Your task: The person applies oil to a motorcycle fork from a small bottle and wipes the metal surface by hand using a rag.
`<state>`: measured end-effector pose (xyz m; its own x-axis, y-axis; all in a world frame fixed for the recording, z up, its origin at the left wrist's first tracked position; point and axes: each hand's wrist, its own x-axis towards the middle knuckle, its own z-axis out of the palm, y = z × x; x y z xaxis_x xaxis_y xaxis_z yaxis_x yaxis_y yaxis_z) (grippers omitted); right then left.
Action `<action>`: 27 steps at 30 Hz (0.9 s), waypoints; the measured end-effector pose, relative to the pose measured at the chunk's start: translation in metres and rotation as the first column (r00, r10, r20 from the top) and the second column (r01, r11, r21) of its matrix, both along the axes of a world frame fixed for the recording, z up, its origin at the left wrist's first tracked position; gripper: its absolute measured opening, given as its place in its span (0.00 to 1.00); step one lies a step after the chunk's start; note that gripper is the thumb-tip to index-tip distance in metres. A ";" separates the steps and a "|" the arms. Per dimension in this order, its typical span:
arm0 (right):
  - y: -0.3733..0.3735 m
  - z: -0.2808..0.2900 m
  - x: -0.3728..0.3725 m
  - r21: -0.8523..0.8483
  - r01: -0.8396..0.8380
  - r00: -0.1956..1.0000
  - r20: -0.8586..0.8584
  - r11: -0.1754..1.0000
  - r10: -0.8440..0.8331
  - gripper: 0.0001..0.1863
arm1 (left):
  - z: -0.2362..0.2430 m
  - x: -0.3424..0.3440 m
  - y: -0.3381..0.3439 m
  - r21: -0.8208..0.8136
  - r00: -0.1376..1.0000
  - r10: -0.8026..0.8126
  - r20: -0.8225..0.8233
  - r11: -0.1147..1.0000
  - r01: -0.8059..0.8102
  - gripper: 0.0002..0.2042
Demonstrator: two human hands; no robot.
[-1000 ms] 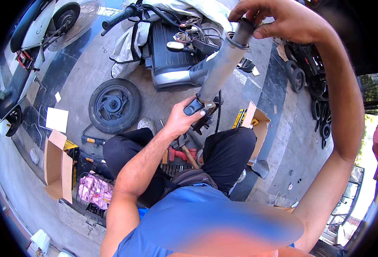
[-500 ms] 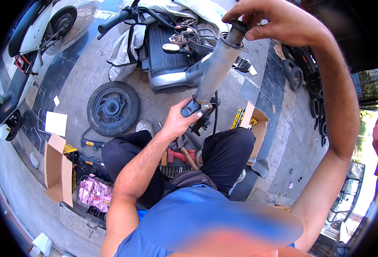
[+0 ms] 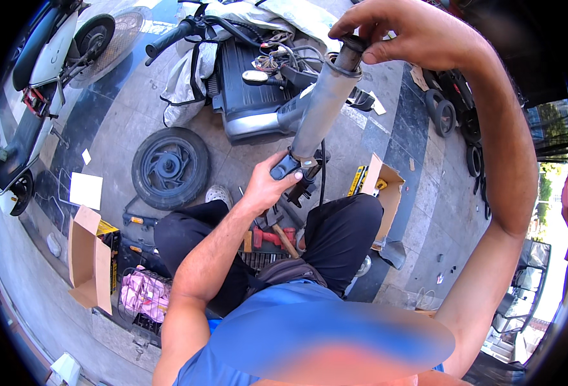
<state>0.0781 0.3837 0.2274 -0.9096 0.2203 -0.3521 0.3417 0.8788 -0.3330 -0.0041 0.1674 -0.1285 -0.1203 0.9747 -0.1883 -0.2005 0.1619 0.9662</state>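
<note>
A thick grey metal tube, apparently a scooter's steering column, stands tilted in front of me, its upper end leaning to the right. My left hand is wrapped round its lower end, beside a black joint piece. From the upper end sticks out a narrower dark inner tube, with a loose-looking ring at its base. My right hand reaches over from above, thumb and fingers closed about the top of that inner tube. Part of the grip is hidden behind the hand. A dark cable hangs beside the column.
Beyond the tube lies a dark scooter body with bundled wires. A wheel lies flat at left. Open cardboard boxes flank my legs. Between my knees are a hammer and a red power tool. A scooter stands far left.
The tube's upper end and my right hand have shifted very slightly left. Both hands keep their hold.
</note>
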 end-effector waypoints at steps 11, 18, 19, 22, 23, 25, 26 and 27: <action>-0.016 0.015 -0.006 0.168 0.045 0.984 0.163 0.985 -0.073 0.21 | -0.004 0.004 0.002 0.014 1.000 -0.016 0.010 1.000 0.016 0.29; -0.021 0.023 -0.019 0.235 0.051 0.946 0.300 0.971 -0.122 0.24 | 0.000 0.005 0.002 -0.011 1.000 -0.013 0.017 1.000 0.013 0.29; -0.025 0.021 -0.023 0.285 0.111 0.934 0.297 0.952 -0.198 0.23 | 0.002 0.004 0.001 -0.020 1.000 -0.012 0.022 1.000 0.012 0.29; -0.039 0.019 -0.028 0.345 0.180 0.928 0.250 0.921 -0.275 0.25 | 0.000 0.002 0.001 -0.009 1.000 -0.005 0.021 1.000 0.005 0.28; -0.044 0.020 -0.029 0.352 0.186 0.932 0.231 0.917 -0.278 0.26 | -0.001 0.003 0.001 0.001 1.000 -0.004 0.019 1.000 0.004 0.28; -0.039 0.020 -0.026 0.334 0.153 0.931 0.267 0.930 -0.249 0.29 | -0.001 0.004 0.001 0.006 1.000 -0.008 0.017 1.000 0.008 0.28; -0.036 0.019 -0.027 0.378 0.120 0.916 0.316 0.918 -0.249 0.31 | 0.000 0.005 0.002 0.008 1.000 -0.010 0.015 1.000 0.010 0.28; -0.034 0.019 -0.028 0.418 0.080 0.898 0.364 0.905 -0.247 0.32 | 0.000 0.005 0.002 0.001 1.000 -0.013 0.018 1.000 0.013 0.28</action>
<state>0.0505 0.3502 0.2463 -0.6468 0.5461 -0.5323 0.5212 0.8261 0.2142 0.0013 0.1690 -0.1280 -0.1042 0.9763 -0.1898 -0.2159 0.1641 0.9625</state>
